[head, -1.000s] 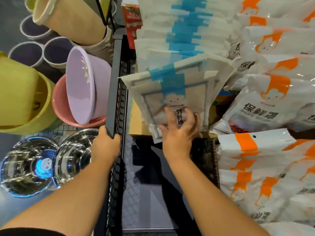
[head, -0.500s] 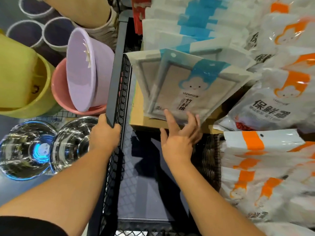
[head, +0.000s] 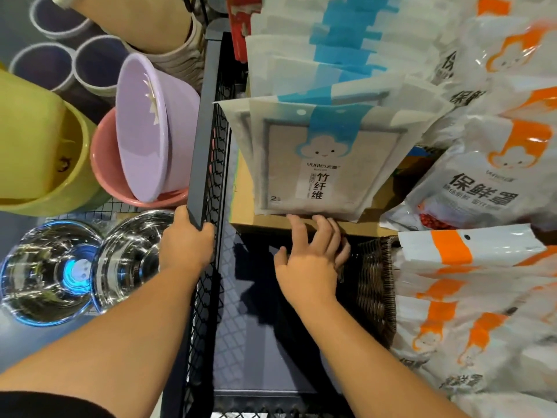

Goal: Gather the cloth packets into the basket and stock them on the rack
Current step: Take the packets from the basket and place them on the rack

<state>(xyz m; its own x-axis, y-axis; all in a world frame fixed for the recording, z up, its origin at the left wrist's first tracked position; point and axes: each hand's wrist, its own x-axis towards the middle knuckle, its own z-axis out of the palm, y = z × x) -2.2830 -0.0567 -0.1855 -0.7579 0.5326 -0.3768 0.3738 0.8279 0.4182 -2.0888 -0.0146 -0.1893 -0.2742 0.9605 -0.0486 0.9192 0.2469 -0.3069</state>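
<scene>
A row of cloth packets [head: 319, 164], white with a blue band and a cloud face, leans in the rack compartment on a cardboard box [head: 346, 226]. My right hand [head: 310, 254] sits just below the front packet, fingers spread, fingertips touching the packet's bottom edge and the box rim. My left hand [head: 184, 242] grips the top bar of the black mesh rack divider [head: 205, 140]. A dark woven basket [head: 376, 282] is to the right of my right hand, mostly hidden by white and orange bags.
Lilac [head: 150, 125], pink [head: 105, 164] and yellow [head: 39, 146] plastic basins stand left of the divider, with steel bowls [head: 75, 273] below them. White and orange bags [head: 482, 176] fill the right side. A dark shelf floor [head: 256, 327] lies below my right hand.
The front packets have gone from tilted to standing square in the row. My right hand has slid off the packet face down to its bottom edge. My left hand stayed on the divider.
</scene>
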